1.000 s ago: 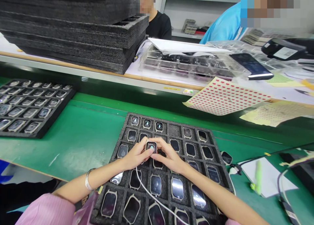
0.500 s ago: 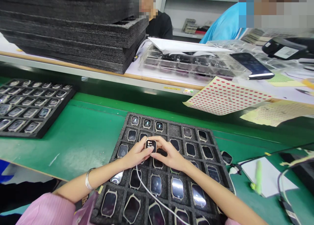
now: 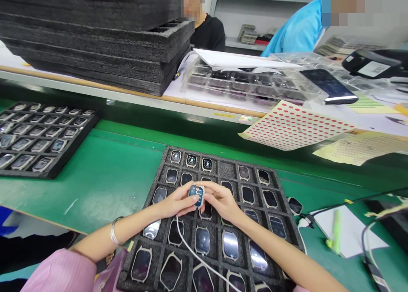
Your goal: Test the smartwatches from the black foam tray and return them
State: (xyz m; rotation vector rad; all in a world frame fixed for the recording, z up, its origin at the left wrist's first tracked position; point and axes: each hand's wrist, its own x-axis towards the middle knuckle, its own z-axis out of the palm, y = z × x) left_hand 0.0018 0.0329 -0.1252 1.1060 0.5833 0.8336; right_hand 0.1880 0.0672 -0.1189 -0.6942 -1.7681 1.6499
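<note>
We pinch a smartwatch body (image 3: 196,195) between our left hand (image 3: 176,202) and right hand (image 3: 222,201), above the foam tray (image 3: 219,168). Its screen now shows a blue display, tilted more rightward; a white cable (image 3: 191,251) trails toward us.

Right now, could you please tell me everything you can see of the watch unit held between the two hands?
The watch unit is small and rectangular with rounded corners, a pale frame and no strap. Its screen is lit, showing blue and coloured icons. The left hand and right hand pinch its sides, holding it above the foam tray.
</note>
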